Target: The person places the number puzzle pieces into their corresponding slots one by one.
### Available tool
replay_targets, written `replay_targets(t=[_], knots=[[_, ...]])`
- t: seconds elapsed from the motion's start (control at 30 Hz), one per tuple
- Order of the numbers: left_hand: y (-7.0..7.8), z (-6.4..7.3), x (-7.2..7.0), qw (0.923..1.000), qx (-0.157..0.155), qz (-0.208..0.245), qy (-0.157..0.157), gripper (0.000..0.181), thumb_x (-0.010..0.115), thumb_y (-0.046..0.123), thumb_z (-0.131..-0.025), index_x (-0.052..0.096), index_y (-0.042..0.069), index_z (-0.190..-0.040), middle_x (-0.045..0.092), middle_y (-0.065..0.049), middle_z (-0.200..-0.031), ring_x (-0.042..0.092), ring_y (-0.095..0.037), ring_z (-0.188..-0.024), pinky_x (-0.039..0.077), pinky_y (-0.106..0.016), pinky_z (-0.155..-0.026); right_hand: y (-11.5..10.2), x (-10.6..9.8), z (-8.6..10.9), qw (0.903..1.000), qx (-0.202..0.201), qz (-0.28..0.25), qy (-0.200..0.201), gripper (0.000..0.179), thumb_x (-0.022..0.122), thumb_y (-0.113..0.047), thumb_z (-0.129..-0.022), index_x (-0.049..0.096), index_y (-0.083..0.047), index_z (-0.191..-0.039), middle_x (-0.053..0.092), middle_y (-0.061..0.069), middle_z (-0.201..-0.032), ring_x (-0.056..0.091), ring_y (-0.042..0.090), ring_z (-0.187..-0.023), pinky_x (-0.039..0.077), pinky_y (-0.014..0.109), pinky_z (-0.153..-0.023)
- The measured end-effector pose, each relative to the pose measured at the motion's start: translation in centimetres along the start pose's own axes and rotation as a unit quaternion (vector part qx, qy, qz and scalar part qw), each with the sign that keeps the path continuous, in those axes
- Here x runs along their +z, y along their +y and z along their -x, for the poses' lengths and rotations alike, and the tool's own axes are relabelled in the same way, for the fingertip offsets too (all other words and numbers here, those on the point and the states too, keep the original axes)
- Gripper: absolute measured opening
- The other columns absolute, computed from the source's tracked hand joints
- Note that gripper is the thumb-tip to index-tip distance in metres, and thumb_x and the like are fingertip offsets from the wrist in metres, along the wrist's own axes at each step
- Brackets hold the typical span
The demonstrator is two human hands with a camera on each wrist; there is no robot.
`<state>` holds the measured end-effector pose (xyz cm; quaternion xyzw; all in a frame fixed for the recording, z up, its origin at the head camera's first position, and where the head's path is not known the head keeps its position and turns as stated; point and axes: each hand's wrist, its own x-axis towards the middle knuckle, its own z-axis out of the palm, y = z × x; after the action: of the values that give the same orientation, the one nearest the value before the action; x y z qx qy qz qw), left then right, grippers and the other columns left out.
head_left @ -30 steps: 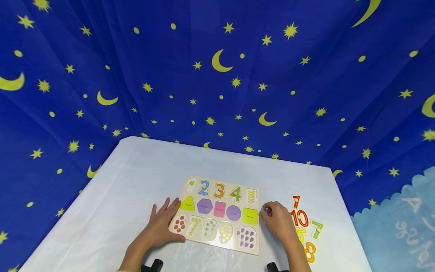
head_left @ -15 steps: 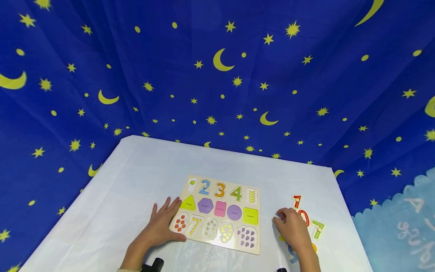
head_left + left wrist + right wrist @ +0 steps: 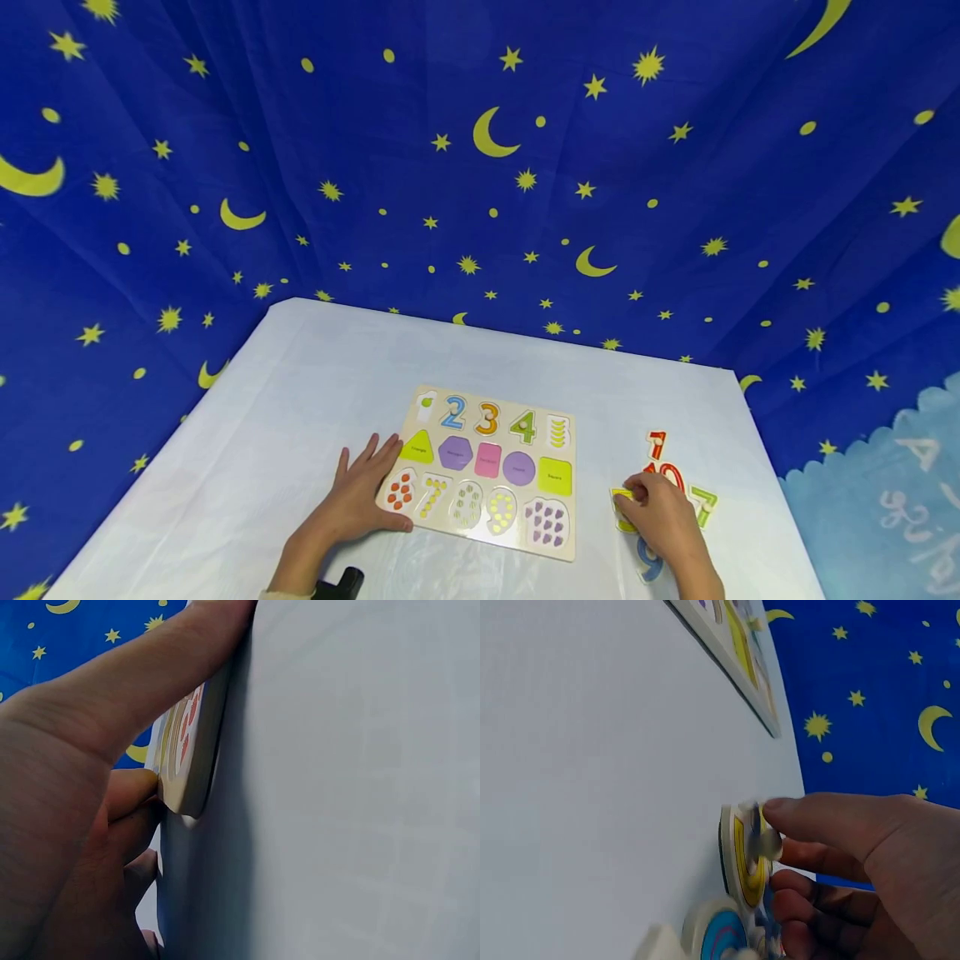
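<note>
A wooden number puzzle board (image 3: 517, 537) lies on the white table. My left hand (image 3: 360, 496) rests at its left edge, fingers spread, with the thumb at the near corner. Number pieces 2 (image 3: 453, 412), 3 (image 3: 487, 419) and 4 (image 3: 522, 427) sit in the top row. Right of the board, my right hand (image 3: 667, 517) pinches a yellow number piece (image 3: 622, 521) by its knob (image 3: 765, 844). The right hand partly covers that piece, so its digit is unclear. A blue 9 piece (image 3: 648, 562) lies just below the right hand.
A red 1 (image 3: 656, 443), a red 10 (image 3: 670, 475) and a green 7 (image 3: 703, 504) lie around the right hand. The white table (image 3: 337, 367) reaches back to a blue curtain (image 3: 420, 167) with stars and moons. A black wrist mount (image 3: 341, 585) shows below the left hand.
My right hand has moved right, from beside the board's right edge to the loose pieces. A small bluish thing at its fingertips earlier is out of sight. My left hand stays put.
</note>
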<state>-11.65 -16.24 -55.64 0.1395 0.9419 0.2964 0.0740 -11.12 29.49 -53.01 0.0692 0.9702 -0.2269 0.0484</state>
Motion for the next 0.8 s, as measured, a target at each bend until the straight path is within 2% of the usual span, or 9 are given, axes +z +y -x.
replay_targets(t=[0.23, 0.37, 0.63, 0.8], knots=[[0.2, -0.2, -0.1, 1.0000, -0.003, -0.003, -0.002, 0.130, 0.079, 0.071, -0.050, 0.030, 0.007, -0.151, 0.025, -0.007, -0.156, 0.010, -0.035, -0.144, -0.008, -0.064, -0.106, 0.3, -0.7, 0.8, 0.9997, -0.003, 0.007, -0.023, 0.035, 0.079, -0.034, -0.076, 0.071, -0.008, -0.098, 0.056, -0.003, -0.078, 0.051, 0.012, -0.069, 0.044, 0.034, -0.061], [0.2, -0.2, -0.1, 1.0000, -0.006, -0.002, -0.006, 0.130, 0.079, 0.071, -0.050, 0.029, 0.007, -0.151, 0.025, -0.007, -0.157, 0.009, -0.035, -0.144, -0.008, -0.064, -0.106, 0.5, -1.0, 1.1, 0.9993, -0.021, 0.005, -0.029, 0.035, 0.082, -0.031, -0.074, 0.071, -0.007, -0.098, 0.058, -0.004, -0.081, 0.053, 0.012, -0.071, 0.046, 0.035, -0.062], [0.1, -0.2, 0.0, 1.0000, -0.007, -0.001, -0.006, 0.130, 0.078, 0.073, -0.050, 0.028, 0.007, -0.151, 0.025, -0.007, -0.156, 0.009, -0.036, -0.144, -0.008, -0.065, -0.106, 0.5, -0.9, 1.2, 0.9984, -0.044, -0.010, -0.036, 0.021, 0.079, -0.012, -0.073, 0.071, -0.007, -0.091, 0.058, -0.005, -0.076, 0.051, 0.011, -0.068, 0.045, 0.033, -0.062], [0.3, -0.1, -0.1, 1.0000, -0.006, -0.002, -0.007, 0.130, 0.078, 0.072, -0.051, 0.029, 0.007, -0.151, 0.025, -0.008, -0.156, 0.010, -0.036, -0.144, -0.007, -0.065, -0.106, 0.4, -0.6, 1.2, 0.9985, -0.040, -0.012, -0.034, 0.012, 0.075, -0.008, -0.074, 0.070, -0.007, -0.085, 0.057, -0.006, -0.070, 0.050, 0.011, -0.063, 0.044, 0.032, -0.059]])
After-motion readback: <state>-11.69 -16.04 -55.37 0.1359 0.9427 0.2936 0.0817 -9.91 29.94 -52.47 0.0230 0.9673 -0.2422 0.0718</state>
